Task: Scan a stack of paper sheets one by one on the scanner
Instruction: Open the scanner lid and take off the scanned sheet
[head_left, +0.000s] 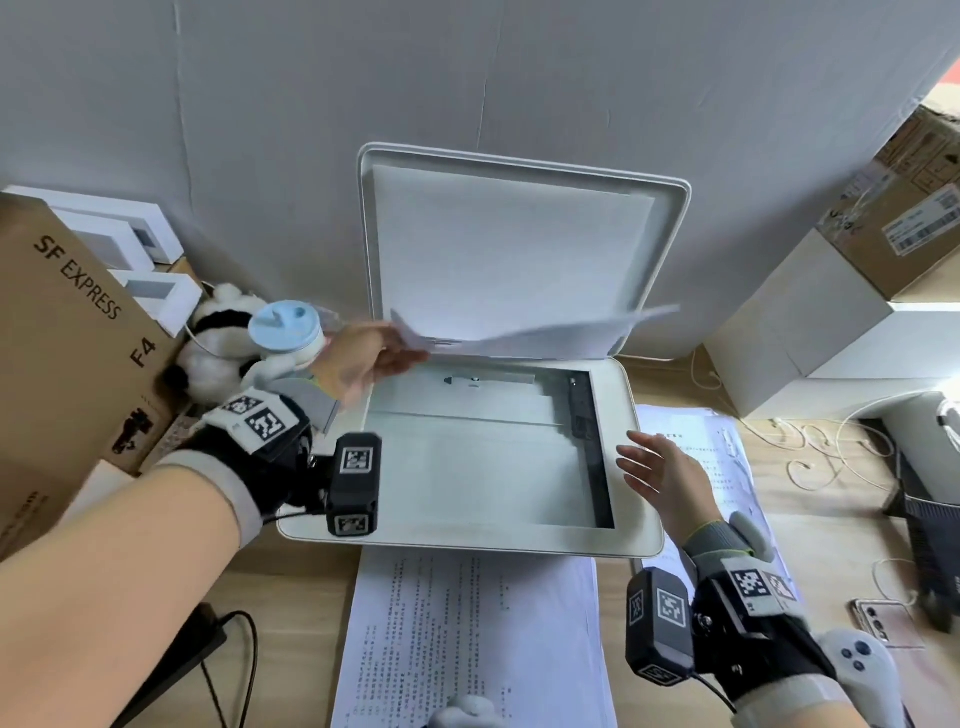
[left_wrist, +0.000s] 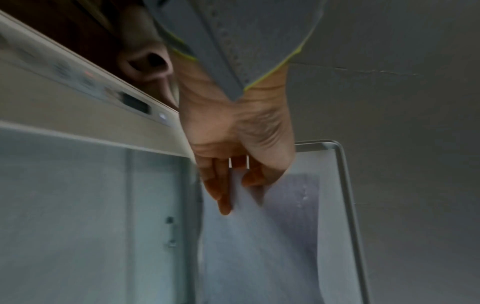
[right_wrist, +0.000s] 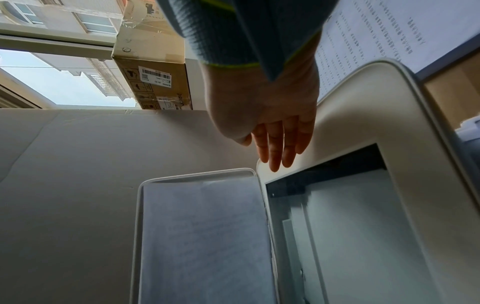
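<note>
Hands first, from the left: the left hand pinches one paper sheet by its left edge, thumb on one face and fingers on the other, at the far left corner of the scanner. From that grip the sheet runs rightward, its long axis left to right, blurred and hanging in the air above the far edge of the bare glass, in front of the raised lid. Its right end is free. Further right, the right hand hovers spread and empty over the scanner's right rim, near that free end, so it looks better placed to steady the sheet. On the surface, printed stacks lie just near of the scanner and to its right.
</note>
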